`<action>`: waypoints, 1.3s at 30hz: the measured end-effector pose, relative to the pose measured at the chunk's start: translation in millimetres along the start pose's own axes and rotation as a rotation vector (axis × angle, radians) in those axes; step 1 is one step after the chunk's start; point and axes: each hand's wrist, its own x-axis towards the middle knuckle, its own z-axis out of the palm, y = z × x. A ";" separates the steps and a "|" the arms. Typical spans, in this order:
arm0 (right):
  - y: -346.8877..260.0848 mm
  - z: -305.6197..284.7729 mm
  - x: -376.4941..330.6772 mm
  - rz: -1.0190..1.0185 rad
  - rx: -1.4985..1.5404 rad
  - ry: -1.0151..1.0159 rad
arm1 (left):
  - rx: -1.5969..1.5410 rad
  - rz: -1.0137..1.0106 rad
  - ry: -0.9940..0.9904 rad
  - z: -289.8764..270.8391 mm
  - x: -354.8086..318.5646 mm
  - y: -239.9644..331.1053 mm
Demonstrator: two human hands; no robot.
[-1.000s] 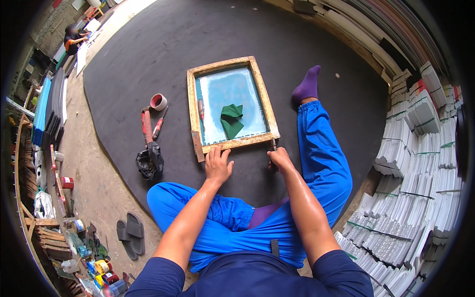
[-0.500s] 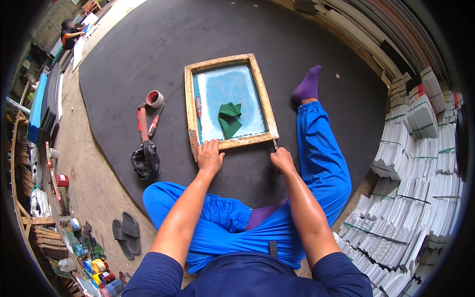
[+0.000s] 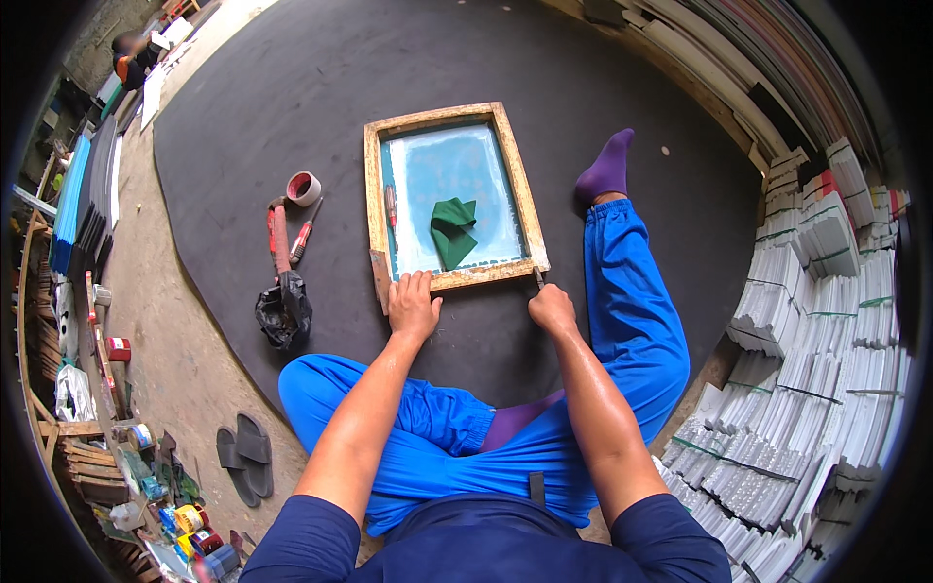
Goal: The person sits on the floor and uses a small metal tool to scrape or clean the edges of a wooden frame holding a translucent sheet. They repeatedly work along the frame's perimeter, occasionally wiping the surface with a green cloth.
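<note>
A wooden screen frame [image 3: 516,183] with pale blue mesh lies flat on the dark mat [image 3: 292,97] in front of me. A folded green cloth [image 3: 454,230] rests on the mesh, and a thin red-handled tool [image 3: 392,209] lies along its left inner edge. My left hand [image 3: 413,304] presses flat on the frame's near rail by the left corner. My right hand [image 3: 552,309] is closed around a small thin tool [image 3: 537,278] whose tip touches the frame's near right corner. I sit on the mat in blue trousers with a purple sock [image 3: 606,169].
A tape roll [image 3: 303,188], a red tool [image 3: 279,238], a red-handled screwdriver [image 3: 300,240] and a crumpled black bag [image 3: 284,309] lie left of the frame. Stacked white bundles [image 3: 826,321] fill the right side. Dark slippers [image 3: 245,457] and cluttered shelves stand at the lower left.
My left hand has slid left along the frame's near rail toward the left corner. My right hand stays at the right corner with the small tool.
</note>
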 end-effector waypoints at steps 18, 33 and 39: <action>38.6 33.4 24.3 0.025 0.880 -0.277 | -0.060 -0.043 -0.049 -0.6 3.0 0.0; 12.4 91.3 -25.4 -0.292 0.461 -0.607 | -0.348 0.191 0.042 0.6 -38.3 30.4; 5.8 76.2 -38.6 -0.133 0.527 -0.788 | -0.398 0.016 -0.030 5.7 -49.5 20.0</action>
